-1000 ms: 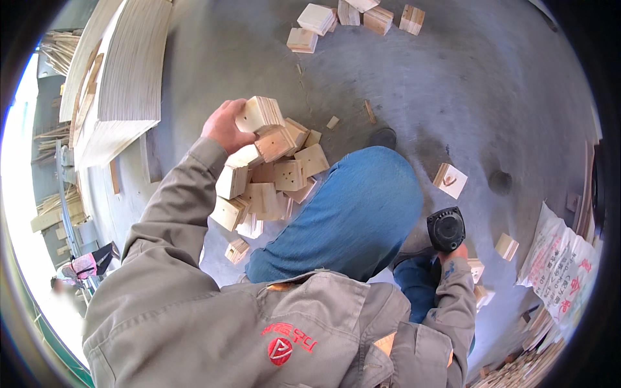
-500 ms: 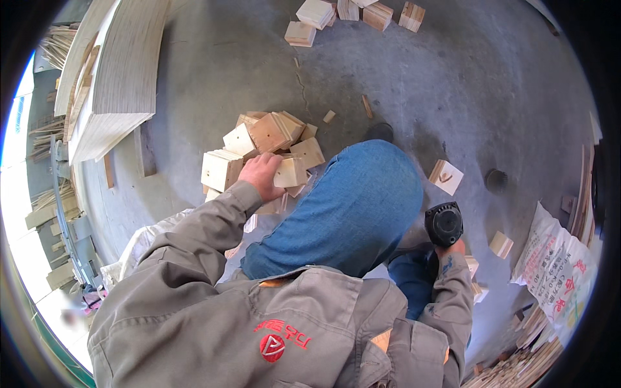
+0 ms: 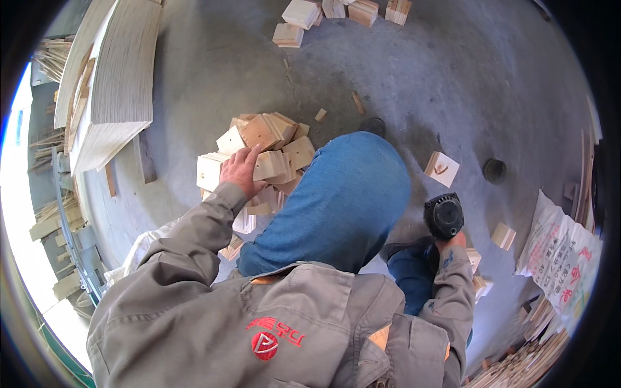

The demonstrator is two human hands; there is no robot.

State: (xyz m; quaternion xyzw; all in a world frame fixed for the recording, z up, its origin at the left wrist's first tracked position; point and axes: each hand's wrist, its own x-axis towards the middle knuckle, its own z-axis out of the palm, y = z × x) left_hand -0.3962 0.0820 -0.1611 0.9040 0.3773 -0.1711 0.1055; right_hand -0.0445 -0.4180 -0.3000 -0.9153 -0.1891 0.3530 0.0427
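My left hand [image 3: 239,171] is closed at the edge of a pale wooden block [image 3: 273,167], fingers over its top and thumb by its lower side. The block appears layered. It lies against a heap of similar blocks [image 3: 262,132], some with a small dark hole in the face. Another stacked block [image 3: 208,171] touches the heap just left of the hand. My right hand [image 3: 451,242] grips a black power tool [image 3: 444,216] with a round cap, held upright beside my bent knee. The tool hides most of its own body and the fingers.
A tall stack of boards [image 3: 123,77] stands at the left. A marked wooden block [image 3: 442,169] and a dark round object [image 3: 495,171] lie on the floor at right, near a white printed sack [image 3: 556,258]. More blocks [image 3: 288,35] lie at the far side.
My left hand has moved slightly left, and the block at its fingers has shifted left with it. The right hand stays on the power tool. The whole view has shifted a little.
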